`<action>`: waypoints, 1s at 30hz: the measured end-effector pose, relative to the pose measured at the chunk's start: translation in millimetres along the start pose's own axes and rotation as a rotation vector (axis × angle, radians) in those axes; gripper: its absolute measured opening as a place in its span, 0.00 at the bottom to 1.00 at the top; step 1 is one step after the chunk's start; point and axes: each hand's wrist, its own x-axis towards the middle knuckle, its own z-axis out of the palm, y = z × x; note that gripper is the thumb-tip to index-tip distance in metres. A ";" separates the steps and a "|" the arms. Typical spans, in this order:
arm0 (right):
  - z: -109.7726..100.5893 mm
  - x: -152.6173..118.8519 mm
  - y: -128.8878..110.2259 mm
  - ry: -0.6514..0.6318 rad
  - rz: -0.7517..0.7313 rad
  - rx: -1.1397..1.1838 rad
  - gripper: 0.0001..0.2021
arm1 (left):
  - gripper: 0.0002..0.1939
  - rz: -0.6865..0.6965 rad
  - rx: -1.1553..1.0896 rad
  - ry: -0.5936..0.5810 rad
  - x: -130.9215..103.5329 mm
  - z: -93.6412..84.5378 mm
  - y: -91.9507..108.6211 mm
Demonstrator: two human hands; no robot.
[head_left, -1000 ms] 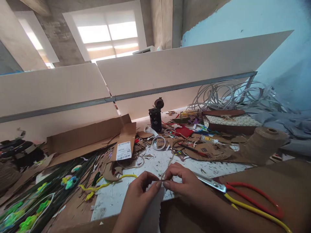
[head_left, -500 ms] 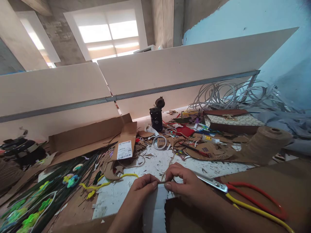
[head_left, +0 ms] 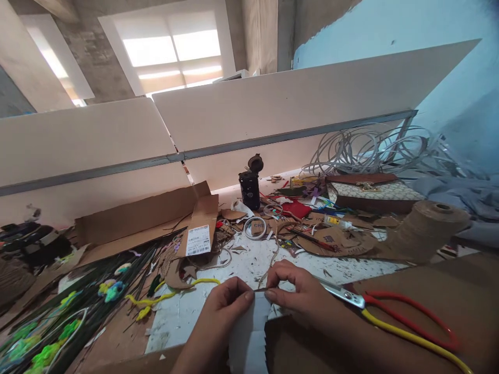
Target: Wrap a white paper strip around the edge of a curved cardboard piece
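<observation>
A pale strip (head_left: 248,335) with a jagged right edge runs from the bottom of the view up to my fingers. My left hand (head_left: 233,301) pinches its top left corner. Opposite it, my right hand (head_left: 290,286) pinches the top right end, where a thin dark edge spans between my fingertips. A thin twine (head_left: 273,255) trails away across the table just beyond my fingers. Scissors (head_left: 353,298) with one red and one yellow handle lie beside my right hand, partly hidden by my forearm.
Brown cardboard (head_left: 436,291) lies at the right, near a twine roll (head_left: 438,228). Further back are a black container (head_left: 249,191), a white ring (head_left: 254,228) and a patterned bag (head_left: 374,192). Green stems with fuzzy flowers (head_left: 111,290) and a cardboard box (head_left: 136,218) are at the left.
My hands stay pinched at the strip's top edge, with the fingertips raised very slightly. The whole view has shifted a little.
</observation>
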 end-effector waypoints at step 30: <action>-14.2 3.9 -7.2 0.193 -0.082 -0.158 0.12 | 0.10 -0.039 -0.062 0.085 0.9 -0.6 -6.8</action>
